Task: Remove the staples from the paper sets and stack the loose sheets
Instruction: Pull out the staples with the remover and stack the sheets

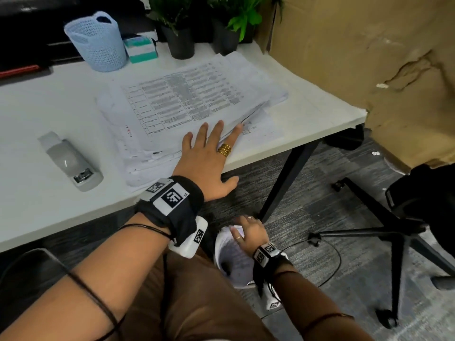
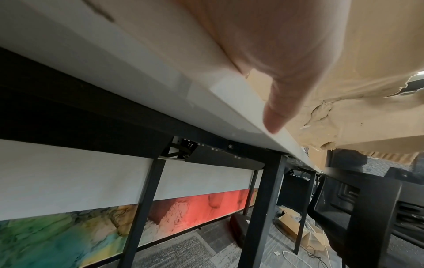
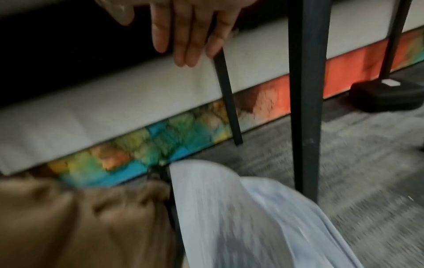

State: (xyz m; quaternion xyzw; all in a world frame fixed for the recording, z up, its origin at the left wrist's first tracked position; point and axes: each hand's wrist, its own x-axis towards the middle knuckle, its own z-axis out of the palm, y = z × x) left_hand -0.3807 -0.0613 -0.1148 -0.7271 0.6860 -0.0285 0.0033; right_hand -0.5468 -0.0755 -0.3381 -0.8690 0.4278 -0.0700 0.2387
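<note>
Nearest the head camera, the person's lap in brown trousers [image 1: 187, 299] is filling the bottom of the view, and just beyond it the right hand [image 1: 248, 233] is reaching down below the counter toward a curled bundle of paper [image 1: 231, 257] beside the knee. In the right wrist view its fingers [image 3: 183, 36] are hanging fairly straight above the bundle, so this grip is looking relaxed and empty, though the head view is too small to rule out a fingertip touching the top sheet. Further out, the left hand [image 1: 209, 153] is lying flat with fingers spread on the near corner of the paper stack [image 1: 187, 99], thumb hanging off the edge of the counter [image 1: 49, 205]; that grip is pressing, not clasping. A grey stapler-like tool [image 1: 71, 162] is sitting untouched to the left (no staple remover is showing in either hand). Judging by this, much work is still waiting: the bundle below is not yet on the counter, and whether the stacked sheets are already loose cannot be told.
</note>
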